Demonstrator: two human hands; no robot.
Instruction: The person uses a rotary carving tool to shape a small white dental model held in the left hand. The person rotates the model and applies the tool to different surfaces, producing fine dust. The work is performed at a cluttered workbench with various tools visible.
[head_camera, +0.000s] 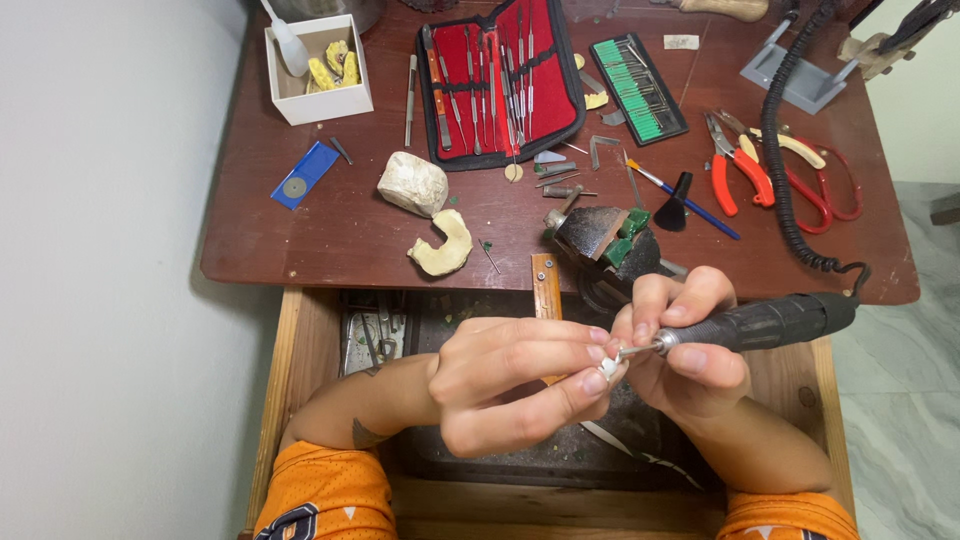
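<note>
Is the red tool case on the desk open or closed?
Open. The red tool case lies spread flat on the desk, its red lining facing up and its metal instruments showing in rows.

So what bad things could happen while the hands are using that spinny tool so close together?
The left hand pinches a tiny white piece right at the tip of the rotary handpiece held by the right hand. If the tip slips, it could nick the fingertips. The little piece might also pop loose and drop into the open drawer below. The coiled black cord runs past the pliers and could perhaps snag them.
</note>
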